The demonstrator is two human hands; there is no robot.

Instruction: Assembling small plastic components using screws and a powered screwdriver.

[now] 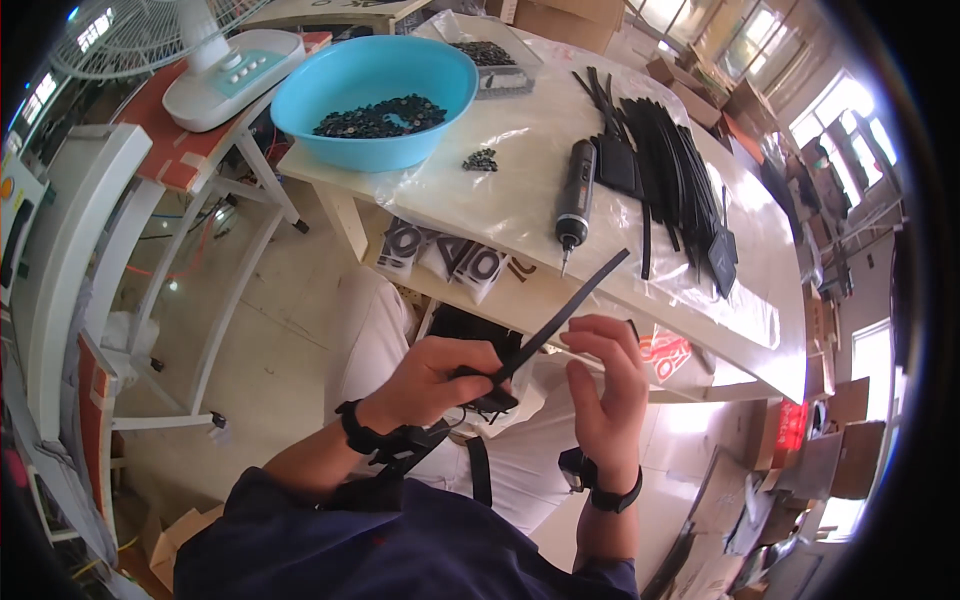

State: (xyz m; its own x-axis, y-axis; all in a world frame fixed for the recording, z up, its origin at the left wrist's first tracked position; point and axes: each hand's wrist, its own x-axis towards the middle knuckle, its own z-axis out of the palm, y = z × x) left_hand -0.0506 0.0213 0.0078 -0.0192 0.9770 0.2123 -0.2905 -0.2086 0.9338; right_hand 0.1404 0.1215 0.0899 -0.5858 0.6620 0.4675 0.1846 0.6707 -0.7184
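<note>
"Pinching what, at your end?"

"A black strap, thumb and fingers of my left hand pressed on it; I see its free end slanting up toward the near edge of the table"

"And the right hand?"

"I have it just beside the strap, fingers spread; a screwdriver lies at that edge, a blue basin at the left corner"

- My left forearm slants up and rightward from the lower left to my wrist.
- My left hand is closed in a pinch, fingers curled and knuckles upward.
- My right forearm rises nearly straight from the lower edge.
- My right hand is loosely open, its fingertips bent leftward and its thumb raised, apart from them.
- My two hands are near each other, not touching.
</note>
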